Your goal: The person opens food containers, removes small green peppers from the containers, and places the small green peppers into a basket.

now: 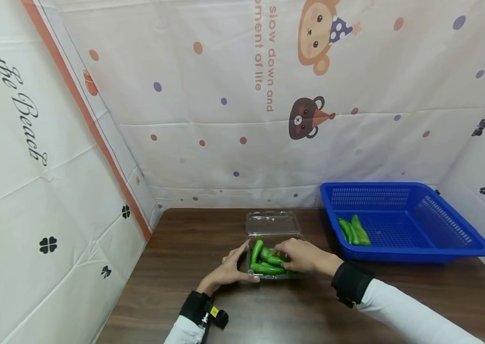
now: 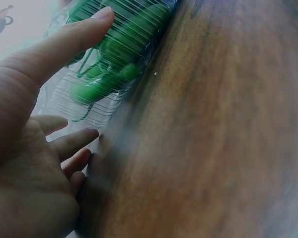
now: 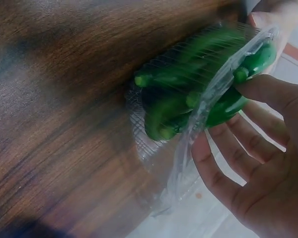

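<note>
A clear plastic clamshell box (image 1: 274, 277) sits on the table, its lid (image 1: 273, 223) laid back behind it. Several green peppers (image 1: 267, 269) lie inside. My left hand (image 1: 227, 270) is at the box's left side, thumb along the front wall and fingers spread toward the back corner. My right hand (image 1: 302, 255) reaches over the right rim into the peppers. In the right wrist view its thumb (image 3: 268, 91) touches a pepper's stem end, while the slightly bent, spread fingers lie by the rim and another pepper. Some right fingertips are hidden.
A blue plastic basket (image 1: 423, 253) stands at the right of the brown wooden table (image 1: 161, 253), with several green peppers (image 1: 354, 231) at its left end. Printed white cloth (image 1: 225, 157) hangs behind and at both sides.
</note>
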### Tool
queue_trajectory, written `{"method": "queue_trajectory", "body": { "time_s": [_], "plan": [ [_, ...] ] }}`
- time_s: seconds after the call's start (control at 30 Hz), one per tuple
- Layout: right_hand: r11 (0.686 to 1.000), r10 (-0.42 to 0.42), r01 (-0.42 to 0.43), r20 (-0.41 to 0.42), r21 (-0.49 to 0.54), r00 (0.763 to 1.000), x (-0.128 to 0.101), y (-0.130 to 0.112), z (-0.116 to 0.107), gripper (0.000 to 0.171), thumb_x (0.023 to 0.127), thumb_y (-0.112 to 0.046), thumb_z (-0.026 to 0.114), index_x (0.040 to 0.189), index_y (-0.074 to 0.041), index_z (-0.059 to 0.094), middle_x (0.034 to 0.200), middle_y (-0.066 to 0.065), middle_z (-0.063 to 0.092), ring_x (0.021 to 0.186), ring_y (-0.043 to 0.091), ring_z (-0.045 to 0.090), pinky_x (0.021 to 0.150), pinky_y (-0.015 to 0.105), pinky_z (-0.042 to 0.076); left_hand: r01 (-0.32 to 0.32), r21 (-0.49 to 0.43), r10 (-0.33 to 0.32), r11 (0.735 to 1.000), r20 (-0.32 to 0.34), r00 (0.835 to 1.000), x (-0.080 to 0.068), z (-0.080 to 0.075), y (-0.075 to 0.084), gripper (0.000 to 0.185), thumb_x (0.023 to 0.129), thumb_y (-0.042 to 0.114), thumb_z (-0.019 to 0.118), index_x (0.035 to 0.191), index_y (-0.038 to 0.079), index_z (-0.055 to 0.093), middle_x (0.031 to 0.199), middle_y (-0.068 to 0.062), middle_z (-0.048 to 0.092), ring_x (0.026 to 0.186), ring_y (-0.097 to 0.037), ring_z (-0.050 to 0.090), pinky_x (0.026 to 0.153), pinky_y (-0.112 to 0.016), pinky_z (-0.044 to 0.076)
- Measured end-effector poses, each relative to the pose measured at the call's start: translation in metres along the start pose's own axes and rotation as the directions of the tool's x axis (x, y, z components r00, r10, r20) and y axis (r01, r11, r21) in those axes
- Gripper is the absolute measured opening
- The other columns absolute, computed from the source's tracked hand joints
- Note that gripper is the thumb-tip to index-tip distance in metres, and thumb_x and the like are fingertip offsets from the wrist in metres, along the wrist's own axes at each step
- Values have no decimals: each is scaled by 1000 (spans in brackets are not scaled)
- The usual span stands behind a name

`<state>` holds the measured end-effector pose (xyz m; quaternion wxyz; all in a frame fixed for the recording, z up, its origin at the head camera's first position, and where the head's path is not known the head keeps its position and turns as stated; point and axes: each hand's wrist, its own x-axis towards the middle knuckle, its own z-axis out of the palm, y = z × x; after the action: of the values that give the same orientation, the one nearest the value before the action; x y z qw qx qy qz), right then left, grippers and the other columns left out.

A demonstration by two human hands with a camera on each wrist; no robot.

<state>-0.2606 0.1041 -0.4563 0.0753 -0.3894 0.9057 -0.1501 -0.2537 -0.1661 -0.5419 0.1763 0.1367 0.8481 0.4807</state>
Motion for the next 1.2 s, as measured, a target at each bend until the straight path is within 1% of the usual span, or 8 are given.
{"method": "queue_trajectory", "body": {
  "time_s": [0.43, 0.7, 0.77, 0.83, 0.93, 1.03, 1.13, 1.2],
  "plan": [
    [974, 48, -12, -158, 224, 986, -4, 7, -17, 27, 93, -9, 69, 120, -5, 69, 97, 2, 73, 78, 3, 61, 67, 24, 50, 2, -11, -2, 1000, 6, 1000, 1, 0, 1, 114, 76, 40, 91, 163, 44, 16, 167, -17, 22, 144, -45, 20, 108, -73, 26],
    [873, 207, -29, -318, 487, 925, -8, 10, -2, 30, 100, -5, 61, 130, 0, 61, 104, 14, 70, 84, 15, 69, 69, 24, 53, 0, 9, 0, 1000, 6, 1000, 2, -3, 0, 114, 76, 39, 91, 163, 44, 17, 166, -17, 24, 142, -44, 23, 107, -73, 28],
    [809, 280, -40, -325, 587, 903, -11, 9, 3, 32, 102, -6, 59, 134, 0, 58, 108, 19, 67, 86, 21, 73, 69, 26, 54, -6, 4, 6, 1000, 13, 1000, 3, -3, 0, 114, 76, 39, 91, 163, 43, 16, 166, -17, 23, 143, -45, 22, 107, -73, 28],
    [706, 328, -18, -304, 708, 895, -15, 7, 8, 37, 105, -7, 54, 141, 2, 51, 119, 27, 62, 94, 29, 75, 73, 30, 58, -6, -2, 6, 1000, 19, 1000, 3, -1, 0, 114, 77, 38, 91, 163, 43, 16, 167, -18, 21, 143, -46, 20, 107, -74, 27],
    [487, 378, 17, -229, 873, 897, -17, 2, 11, 43, 109, -11, 43, 150, 3, 38, 131, 33, 52, 102, 36, 73, 83, 41, 61, -8, 2, 8, 1000, 19, 1000, 1, -1, -1, 114, 78, 36, 90, 164, 42, 15, 167, -19, 19, 143, -48, 18, 106, -75, 28],
    [284, 404, 32, -150, 958, 902, -17, -2, 11, 48, 111, -15, 36, 155, 0, 29, 133, 26, 50, 105, 28, 72, 92, 43, 59, -8, 1, 8, 1000, 15, 1000, 1, -2, 0, 114, 78, 35, 90, 164, 42, 14, 167, -20, 17, 144, -48, 17, 106, -76, 27],
    [167, 426, 29, -99, 985, 899, -18, -2, 11, 48, 111, -18, 35, 157, -3, 29, 126, 13, 54, 103, 16, 69, 94, 37, 57, -6, -5, 6, 1000, 7, 1000, 2, -1, 0, 114, 77, 35, 90, 163, 43, 15, 167, -19, 17, 144, -48, 15, 107, -76, 26],
    [135, 434, 36, -92, 990, 896, -20, 0, 12, 49, 111, -18, 38, 156, -2, 29, 122, 9, 55, 105, 15, 66, 95, 37, 55, -8, -1, 8, 1000, 7, 1000, 5, 1, -1, 114, 77, 36, 90, 163, 43, 15, 167, -18, 18, 145, -47, 15, 107, -77, 24]
  ]
}}
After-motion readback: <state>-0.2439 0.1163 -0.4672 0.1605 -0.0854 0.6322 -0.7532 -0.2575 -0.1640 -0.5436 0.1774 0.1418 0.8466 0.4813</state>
